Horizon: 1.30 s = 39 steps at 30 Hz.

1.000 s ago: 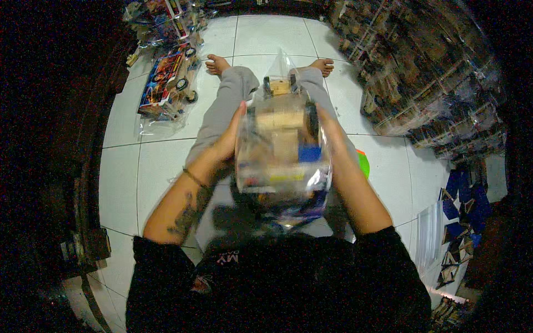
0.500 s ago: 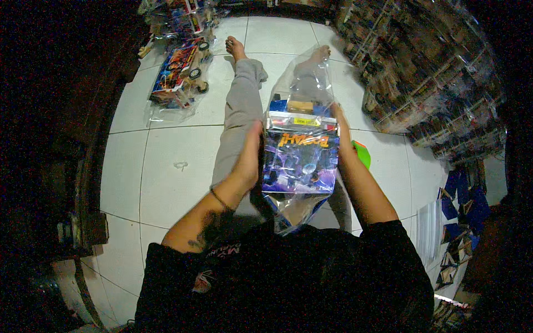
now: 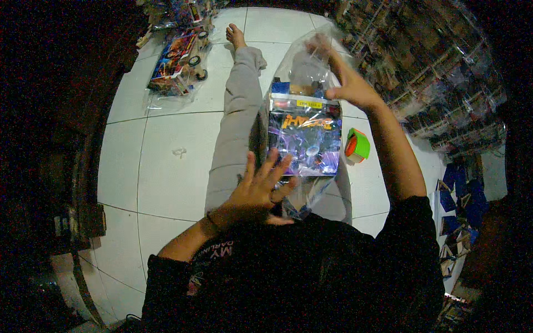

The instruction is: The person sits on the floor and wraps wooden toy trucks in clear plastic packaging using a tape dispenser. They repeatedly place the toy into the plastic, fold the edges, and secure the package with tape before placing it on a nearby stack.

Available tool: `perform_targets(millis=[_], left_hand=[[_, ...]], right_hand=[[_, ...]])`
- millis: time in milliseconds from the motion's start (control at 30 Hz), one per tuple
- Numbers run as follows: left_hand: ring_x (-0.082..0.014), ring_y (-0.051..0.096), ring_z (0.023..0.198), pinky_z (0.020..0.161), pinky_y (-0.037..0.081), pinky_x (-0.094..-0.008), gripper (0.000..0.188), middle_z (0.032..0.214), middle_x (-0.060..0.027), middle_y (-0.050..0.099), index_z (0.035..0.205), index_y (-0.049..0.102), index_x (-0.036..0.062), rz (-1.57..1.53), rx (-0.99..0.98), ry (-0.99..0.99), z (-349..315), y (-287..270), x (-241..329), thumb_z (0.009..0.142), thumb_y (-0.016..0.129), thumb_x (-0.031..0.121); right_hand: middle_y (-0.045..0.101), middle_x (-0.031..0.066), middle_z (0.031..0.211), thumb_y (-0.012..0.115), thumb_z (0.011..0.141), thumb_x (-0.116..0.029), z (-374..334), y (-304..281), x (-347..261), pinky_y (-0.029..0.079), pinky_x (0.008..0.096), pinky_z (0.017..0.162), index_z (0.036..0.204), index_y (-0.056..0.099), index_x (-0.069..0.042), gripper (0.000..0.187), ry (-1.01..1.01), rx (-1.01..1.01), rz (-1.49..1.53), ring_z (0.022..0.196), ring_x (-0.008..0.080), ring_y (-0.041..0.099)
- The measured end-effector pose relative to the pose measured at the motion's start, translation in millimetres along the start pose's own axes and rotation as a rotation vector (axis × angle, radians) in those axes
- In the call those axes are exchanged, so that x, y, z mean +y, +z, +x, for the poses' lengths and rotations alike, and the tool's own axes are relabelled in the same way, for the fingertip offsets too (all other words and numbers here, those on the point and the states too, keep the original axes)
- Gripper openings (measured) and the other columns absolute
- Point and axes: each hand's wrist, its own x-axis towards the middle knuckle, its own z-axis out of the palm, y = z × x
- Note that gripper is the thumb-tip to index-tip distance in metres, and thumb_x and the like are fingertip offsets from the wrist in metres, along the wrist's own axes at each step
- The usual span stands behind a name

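Note:
A box-shaped toy (image 3: 304,136) with a purple printed panel lies between my legs, inside a clear plastic bag (image 3: 302,58). It looks like the bagged toy truck (image 3: 175,61) on the floor at the far left. My left hand (image 3: 261,186) is spread over the near left corner of the toy, fingers apart. At the far right end my right hand (image 3: 350,83) reaches along the bag, thumb apart from the stretched, somewhat blurred fingers. A green and orange tape dispenser (image 3: 358,147) sits on the floor to the right of the toy.
Stacked bagged goods (image 3: 422,72) fill the far right. Several blue and wooden pieces (image 3: 458,205) lie at the right. A small clear scrap (image 3: 179,152) rests on the white tiles (image 3: 166,183) left of my leg. Dark furniture (image 3: 83,225) borders the left side.
Both hands have left the toy's sides. My left hand moved to its near end and spread; my right moved to the far end of the bag. More of the tape dispenser shows.

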Motion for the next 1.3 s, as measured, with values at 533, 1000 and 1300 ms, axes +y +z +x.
perform_targets(millis=[533, 1000, 1300], left_hand=[[-0.0428, 0.011, 0.139, 0.111, 0.009, -0.0535, 0.119, 0.15, -0.0259, 0.009, 0.144, 0.02, 0.0071, -0.007, 0.068, -0.035, 46, -10, 1, 0.049, 0.08, 0.047], [-0.0385, 0.033, 0.128, 0.109, 0.023, -0.046, 0.076, 0.137, -0.0206, 0.039, 0.134, 0.042, 0.0056, -0.082, 0.119, -0.172, 112, -85, -101, 0.071, 0.072, 0.036], [-0.0298, 0.064, 0.086, 0.107, 0.027, -0.0427, 0.045, 0.097, -0.0169, 0.065, 0.109, 0.061, -0.0013, -0.405, 0.081, -0.386, 189, -52, -100, 0.079, 0.065, 0.032]], right_hand=[[0.065, 0.0111, 0.111, 0.06, 0.079, -0.009, -72, 52, -14, 0.047, 0.039, 0.092, 0.112, 0.063, -0.005, 0.033, -0.307, 0.083, -0.489, 0.106, 0.0303, 0.06], [0.028, 0.0176, 0.147, 0.071, 0.073, -0.039, -53, 13, 2, 0.015, 0.0396, 0.112, 0.144, 0.025, -0.007, 0.091, -0.041, 0.308, -0.039, 0.138, 0.0291, 0.024], [0.067, 0.0174, 0.094, 0.073, 0.074, -0.038, -5, 24, 8, 0.049, 0.0363, 0.08, 0.11, 0.06, -0.001, 0.054, 0.299, 0.04, -0.086, 0.086, 0.026, 0.065]])
